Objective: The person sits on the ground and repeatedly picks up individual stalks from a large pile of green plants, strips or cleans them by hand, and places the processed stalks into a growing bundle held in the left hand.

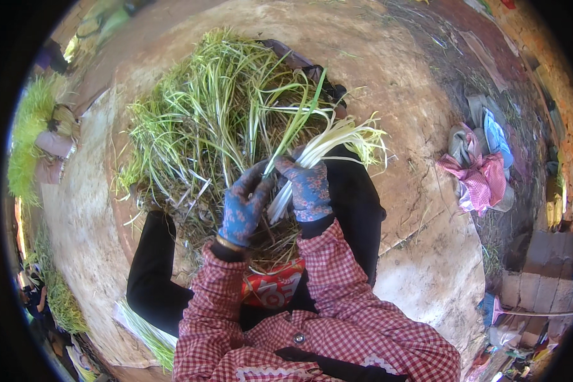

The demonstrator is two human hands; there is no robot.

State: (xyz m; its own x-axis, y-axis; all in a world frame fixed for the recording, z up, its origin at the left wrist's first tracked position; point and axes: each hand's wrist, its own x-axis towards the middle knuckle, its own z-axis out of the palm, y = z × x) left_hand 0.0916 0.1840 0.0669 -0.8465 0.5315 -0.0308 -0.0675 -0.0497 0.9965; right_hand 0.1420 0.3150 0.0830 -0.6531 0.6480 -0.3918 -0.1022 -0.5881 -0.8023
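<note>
While a loose bunch of thin white stalks with pale yellow tips [340, 135] was gripped by the right hand [309, 191], in a blue glove with small flowers, one long green stalk with a pale bottom [307, 113] was pinched by the left hand [243, 202], in a glove of the same kind. The two hands were held close together, with bent fingers, over the near edge of a big messy heap of green and straw-coloured stalks [197, 108]. It could not be told if the gloves were touching. The bunch was tipped up and to the right, and its white ends were seen below the right palm.

On both sides, the hands were hemmed in by two bent legs in black trousers [360, 204]. A shiny red packet [274, 286] was seen between the red-and-white checked sleeves [213, 293].

More room was left on the right, where a wide stretch of tan floor sheet with dirt marks [420, 108] was seen between the heap and a crumpled pile of pink, grey and blue cloth [477, 167], near the sheet's right edge.
</note>
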